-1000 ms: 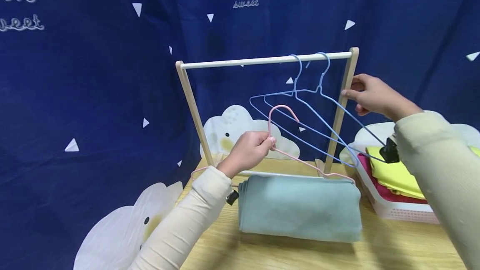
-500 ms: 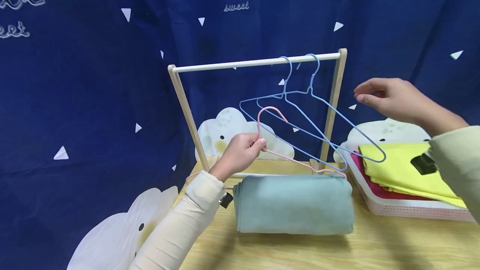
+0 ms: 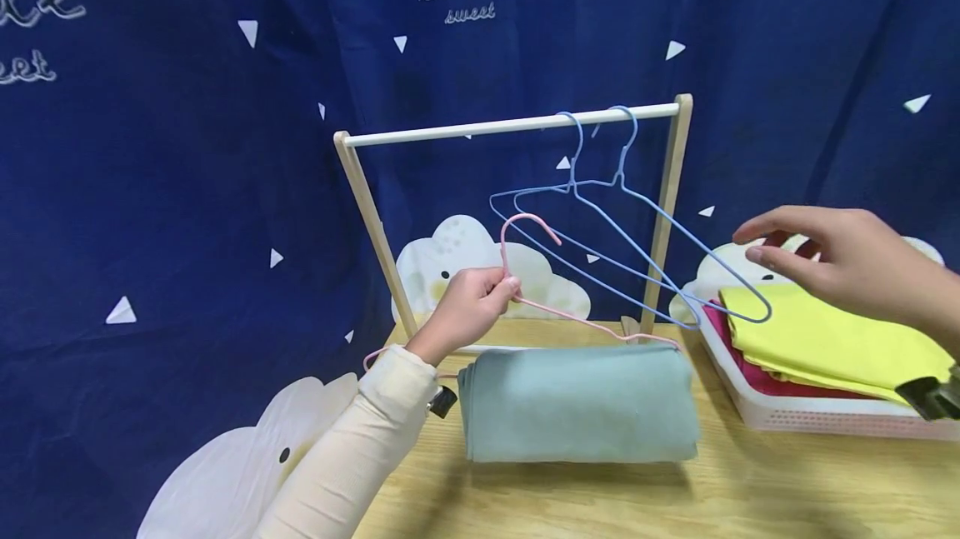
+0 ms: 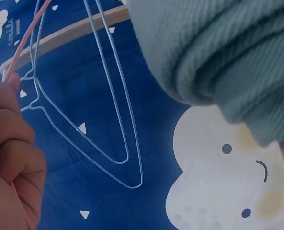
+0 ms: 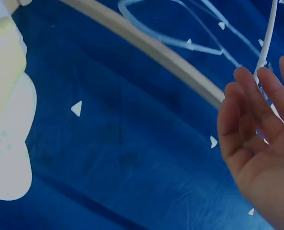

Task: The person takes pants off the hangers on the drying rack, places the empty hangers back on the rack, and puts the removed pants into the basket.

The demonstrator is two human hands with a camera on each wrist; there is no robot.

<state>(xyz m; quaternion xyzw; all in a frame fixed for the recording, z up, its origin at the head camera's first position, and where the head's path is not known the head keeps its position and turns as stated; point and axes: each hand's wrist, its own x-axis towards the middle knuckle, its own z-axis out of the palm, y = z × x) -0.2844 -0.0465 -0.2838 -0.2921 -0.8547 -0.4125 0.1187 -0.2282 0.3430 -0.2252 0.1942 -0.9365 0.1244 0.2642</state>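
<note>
My left hand (image 3: 471, 306) grips a pink clothes hanger (image 3: 564, 316) at the base of its hook. Over the hanger's lower bar hangs a folded pale teal cloth (image 3: 577, 406), close above the table; ribbed folds of the same cloth (image 4: 199, 57) show in the left wrist view. My right hand (image 3: 855, 260) is in the air at the right, fingers loosely bent and holding nothing, near the folded yellow cloth (image 3: 832, 331). Two blue hangers (image 3: 637, 243) hang from the white rail (image 3: 465, 131) of a small wooden rack, behind the pink hanger.
A pale pink basket (image 3: 810, 418) at the right holds the yellow cloth and a dark red cloth (image 3: 720, 331). The rack's wooden posts (image 3: 371, 222) stand at the back of the wooden table (image 3: 570, 506). A dark blue curtain (image 3: 187, 147) with white triangles and clouds hangs behind.
My right hand has let go of the rack's right post and moved right and down toward the basket. The left hand still holds the pink hanger with the teal cloth, shifted slightly left.
</note>
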